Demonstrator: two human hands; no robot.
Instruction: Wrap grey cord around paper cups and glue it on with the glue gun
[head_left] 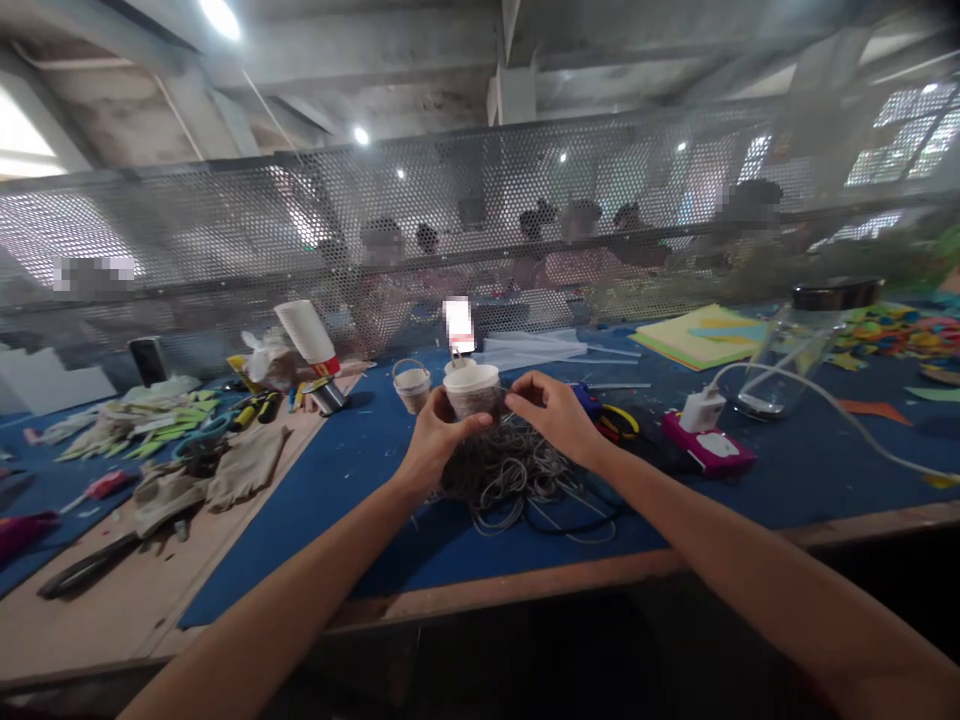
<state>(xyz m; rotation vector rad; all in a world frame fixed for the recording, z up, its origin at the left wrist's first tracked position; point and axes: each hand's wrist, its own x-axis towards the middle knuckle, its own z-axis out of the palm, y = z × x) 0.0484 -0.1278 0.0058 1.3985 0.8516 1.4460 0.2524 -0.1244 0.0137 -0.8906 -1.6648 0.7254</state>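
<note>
My left hand (444, 430) is closed around a white paper cup (471, 378), held upright above the table. The lower wall of the cup looks brownish-grey, as if wrapped with cord. At the cup's right side my right hand (551, 408) has its thumb and forefinger pinched together; what is between them is too small to make out. Beneath both hands lies a tangled heap of grey-brown cord (517, 480). Just behind and left stands a small cup with a looped handle (412, 387). Another handled cup is partly hidden behind the held one.
A stack of paper cups (306, 335) leans at the left, near cloth gloves (247, 468) and scissors (202, 437). At the right are a pink power strip (707, 445) with a cable, a glass jar (780, 355) and coloured sheets (697, 337). Behind a perforated screen (480, 205) sit several people.
</note>
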